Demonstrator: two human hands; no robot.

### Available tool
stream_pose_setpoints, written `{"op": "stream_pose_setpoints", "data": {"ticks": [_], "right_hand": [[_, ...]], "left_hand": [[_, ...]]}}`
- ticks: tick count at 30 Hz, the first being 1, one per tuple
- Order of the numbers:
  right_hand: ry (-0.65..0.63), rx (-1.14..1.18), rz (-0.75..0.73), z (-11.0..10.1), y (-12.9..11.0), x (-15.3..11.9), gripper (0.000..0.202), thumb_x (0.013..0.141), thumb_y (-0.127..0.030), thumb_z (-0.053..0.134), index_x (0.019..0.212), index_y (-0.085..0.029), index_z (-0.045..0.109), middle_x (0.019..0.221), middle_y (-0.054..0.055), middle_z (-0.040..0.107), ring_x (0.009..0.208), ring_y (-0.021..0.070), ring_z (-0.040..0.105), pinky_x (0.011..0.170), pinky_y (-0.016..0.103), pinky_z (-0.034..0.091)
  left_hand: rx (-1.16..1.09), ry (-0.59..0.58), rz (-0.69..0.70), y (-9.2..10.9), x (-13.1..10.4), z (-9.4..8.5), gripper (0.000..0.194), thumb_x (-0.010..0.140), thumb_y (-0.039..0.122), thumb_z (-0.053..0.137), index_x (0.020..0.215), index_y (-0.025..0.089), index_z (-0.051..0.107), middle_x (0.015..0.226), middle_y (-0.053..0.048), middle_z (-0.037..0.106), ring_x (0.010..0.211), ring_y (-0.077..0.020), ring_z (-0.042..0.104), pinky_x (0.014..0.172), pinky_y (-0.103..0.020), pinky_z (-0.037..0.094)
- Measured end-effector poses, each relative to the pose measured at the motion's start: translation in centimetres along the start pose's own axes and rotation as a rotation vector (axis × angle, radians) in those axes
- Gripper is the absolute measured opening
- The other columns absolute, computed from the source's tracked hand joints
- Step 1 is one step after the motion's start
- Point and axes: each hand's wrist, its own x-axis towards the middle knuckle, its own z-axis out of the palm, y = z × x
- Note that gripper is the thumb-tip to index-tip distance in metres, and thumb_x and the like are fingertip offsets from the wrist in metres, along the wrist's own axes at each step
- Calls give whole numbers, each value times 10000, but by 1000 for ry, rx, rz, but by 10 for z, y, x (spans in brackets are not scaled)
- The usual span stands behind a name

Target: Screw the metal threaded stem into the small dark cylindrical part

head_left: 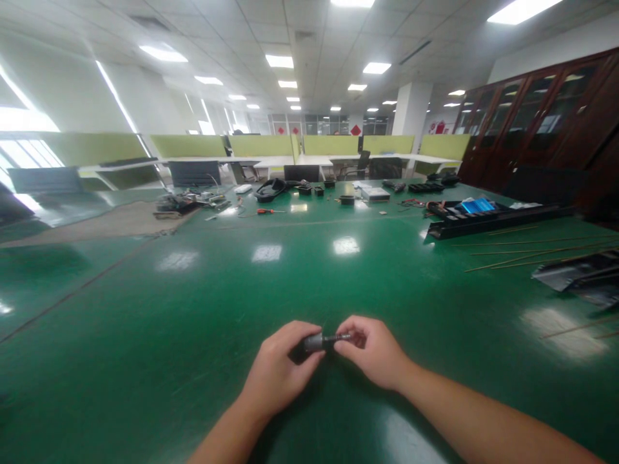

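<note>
Low in the middle of the head view, a small grey-and-black cylinder [314,342] with a thinner dark shaft [333,339] lies level between my hands. My left hand [283,367] is closed around the thick body, thumb below and fingers above. At the other end, my right hand [372,351] pinches the tip of the shaft between thumb and fingers. Part of the cylinder is covered by my left fingers, and the shaft's far end is hidden in my right fingers. What exactly the part is, I cannot make out.
A glossy green tabletop [217,290] spreads around my hands. Along its far side are an orange-handled screwdriver [269,211], several small black parts and a white box [375,193]. To the right lie a long black channel [483,222], thin rods [522,259] and dark metal pieces [585,278].
</note>
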Motion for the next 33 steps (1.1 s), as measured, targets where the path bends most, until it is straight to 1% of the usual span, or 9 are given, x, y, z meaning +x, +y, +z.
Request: {"op": "stream_pose_setpoints", "data": {"ticks": [6, 13, 19, 25, 33], "right_hand": [[1, 13, 0, -1, 0, 0, 110, 770, -221, 683, 861, -159, 686, 708, -2, 658, 625, 127, 557, 586, 220, 408], [-10, 16, 7, -2, -1, -1, 111, 776, -219, 680, 868, -159, 681, 717, 4, 667, 635, 132, 569, 597, 226, 416], [-10, 23, 10, -2, -1, 0, 106, 774, -221, 681, 864, -166, 675, 703, -4, 650, 626, 126, 554, 589, 221, 409], [-11, 24, 11, -1, 0, 0, 104, 769, -211, 678, 860, -162, 673, 688, -12, 633, 611, 120, 540, 579, 217, 400], [-16, 13, -7, -2, -1, 0, 84, 759, -192, 680, 835, -158, 675, 684, -11, 638, 608, 118, 544, 586, 217, 407]], "left_hand": [[8, 26, 29, 1, 1, -1, 232, 818, 188, 676, 1046, 234, 670, 973, -34, 707, 882, -185, 671, 804, -288, 547], [18, 43, 25, 3, 3, -1, 218, 817, 197, 670, 1034, 215, 678, 965, -57, 709, 873, -198, 677, 802, -302, 564], [17, 37, 33, 4, 3, -2, 215, 822, 192, 667, 1035, 218, 678, 963, -51, 712, 870, -196, 679, 808, -301, 564], [15, 46, 38, 1, 2, -1, 244, 817, 174, 674, 1054, 233, 671, 983, -37, 706, 897, -187, 671, 813, -291, 551], [16, 39, 33, 2, 2, -2, 245, 810, 170, 676, 1047, 231, 675, 982, -38, 706, 894, -191, 673, 814, -298, 556]]}}
